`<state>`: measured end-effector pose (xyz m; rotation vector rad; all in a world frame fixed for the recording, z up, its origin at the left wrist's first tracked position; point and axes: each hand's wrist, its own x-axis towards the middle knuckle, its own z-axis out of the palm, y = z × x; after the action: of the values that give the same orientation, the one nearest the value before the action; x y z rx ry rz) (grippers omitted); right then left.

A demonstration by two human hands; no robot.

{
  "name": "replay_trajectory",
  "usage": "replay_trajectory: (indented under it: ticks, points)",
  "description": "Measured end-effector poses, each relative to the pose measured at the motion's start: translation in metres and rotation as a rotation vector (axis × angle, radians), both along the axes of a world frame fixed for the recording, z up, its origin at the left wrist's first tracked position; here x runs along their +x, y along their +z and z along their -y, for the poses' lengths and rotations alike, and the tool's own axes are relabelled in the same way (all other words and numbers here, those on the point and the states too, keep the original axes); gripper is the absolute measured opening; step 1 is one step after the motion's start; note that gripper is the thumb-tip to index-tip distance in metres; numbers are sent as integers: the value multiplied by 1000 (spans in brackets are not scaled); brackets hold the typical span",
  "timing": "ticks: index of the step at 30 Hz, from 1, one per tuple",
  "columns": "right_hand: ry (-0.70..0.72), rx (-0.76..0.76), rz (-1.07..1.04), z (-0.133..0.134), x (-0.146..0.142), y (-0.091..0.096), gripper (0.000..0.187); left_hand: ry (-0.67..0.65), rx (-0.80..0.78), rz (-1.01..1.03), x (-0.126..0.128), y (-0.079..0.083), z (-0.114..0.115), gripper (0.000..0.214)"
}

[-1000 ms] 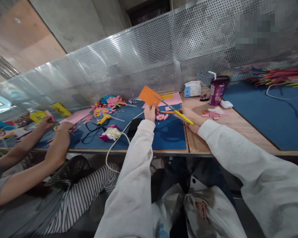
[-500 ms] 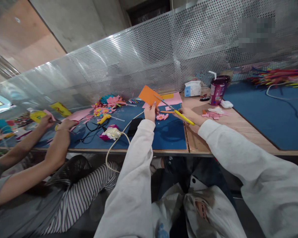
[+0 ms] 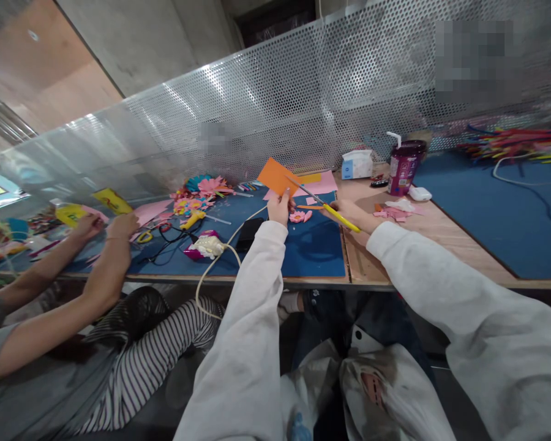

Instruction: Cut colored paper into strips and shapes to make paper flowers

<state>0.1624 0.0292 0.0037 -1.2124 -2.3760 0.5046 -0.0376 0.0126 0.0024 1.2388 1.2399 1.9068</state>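
Observation:
An orange sheet of paper (image 3: 275, 176) is pinched in my left hand (image 3: 280, 208), held up above the blue mat (image 3: 312, 257). My right hand (image 3: 351, 216) is wrapped round the yellow handles of a pair of scissors (image 3: 342, 219). Its blades point up and left, and their tips lie against the orange paper's right part. Whether the blades are parted I cannot make out. Under my hands lie a pink paper flower (image 3: 300, 216) and a thin orange paper strip (image 3: 310, 207).
A purple cup with a straw (image 3: 404, 166), a tissue pack (image 3: 357, 164), a white case (image 3: 419, 193) and pink scraps (image 3: 392, 213) stand right. Left are a glue gun (image 3: 193, 219), a black phone-like slab (image 3: 250, 234), paper flowers (image 3: 206, 190) and a co-worker's hands (image 3: 122, 225). A perforated metal panel (image 3: 280, 104) stands behind.
My hands, the orange paper and the scissors stay almost where they were. The co-worker's hand has let go of the scissors, which now lie on the table beside it.

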Motion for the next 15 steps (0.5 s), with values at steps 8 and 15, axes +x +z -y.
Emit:
replay_trajectory:
  ticks: [8,15]
  points:
    - [3,-14,-42,4,1,4,42,17,-13,-51,-3,-4,-4,40]
    - [23,-65,-102,8,3,5,43,58,-25,-87,-1,-3,-2,43]
